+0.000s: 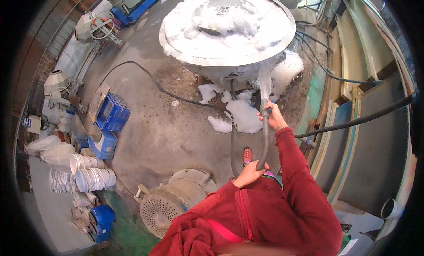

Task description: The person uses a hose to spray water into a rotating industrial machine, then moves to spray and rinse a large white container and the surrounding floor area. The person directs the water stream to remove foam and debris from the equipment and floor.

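While the right hand (276, 117) had its fingers wrapped round the grey hose (266, 136) just below the outlet, and the left hand's (250, 174) fingers clasped it lower down, the water jet (265, 81) ran up against the near side of the round tub (212, 63). Slip looked like the main risk: suds (245, 116) lay on the concrete floor (145, 123), a red sandal (247, 154) nearby. Black hose (190, 102) across the floor could've snagged a foot. Loose right grip could've let the outlet swing, spray kicking back off the tub. Grey hose: thick, dull, gently curved between the hands, blue lever (272, 101) near the outlet; in front of the body, outlet just short of the tub.
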### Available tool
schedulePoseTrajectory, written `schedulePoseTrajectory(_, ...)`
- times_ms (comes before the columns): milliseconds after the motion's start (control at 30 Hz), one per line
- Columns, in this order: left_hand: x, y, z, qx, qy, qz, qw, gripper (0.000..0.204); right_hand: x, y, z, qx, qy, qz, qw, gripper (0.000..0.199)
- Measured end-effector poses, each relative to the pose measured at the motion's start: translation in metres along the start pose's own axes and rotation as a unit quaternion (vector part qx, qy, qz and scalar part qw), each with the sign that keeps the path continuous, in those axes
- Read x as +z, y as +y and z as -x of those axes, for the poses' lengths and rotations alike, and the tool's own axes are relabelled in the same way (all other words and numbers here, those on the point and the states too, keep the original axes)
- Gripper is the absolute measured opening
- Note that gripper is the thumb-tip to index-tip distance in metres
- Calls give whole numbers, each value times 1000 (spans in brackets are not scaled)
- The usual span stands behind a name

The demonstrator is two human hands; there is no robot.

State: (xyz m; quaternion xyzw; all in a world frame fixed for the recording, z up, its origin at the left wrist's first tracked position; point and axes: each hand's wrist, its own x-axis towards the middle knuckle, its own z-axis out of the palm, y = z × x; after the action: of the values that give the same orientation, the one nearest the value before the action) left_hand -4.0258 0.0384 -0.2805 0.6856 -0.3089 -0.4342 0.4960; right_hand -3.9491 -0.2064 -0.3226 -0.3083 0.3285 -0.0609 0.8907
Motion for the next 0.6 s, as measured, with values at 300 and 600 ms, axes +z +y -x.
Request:
schedulePoseTrajectory(300,-5,24,-38,-39,-15,38,998,15,16,-50,-21,-41,-33,17,998,67)
schedulePoseTrajectory(600,-4,58,-75,30,-16,29,999,12,40,-115,-2,-133,2,8,991,40)
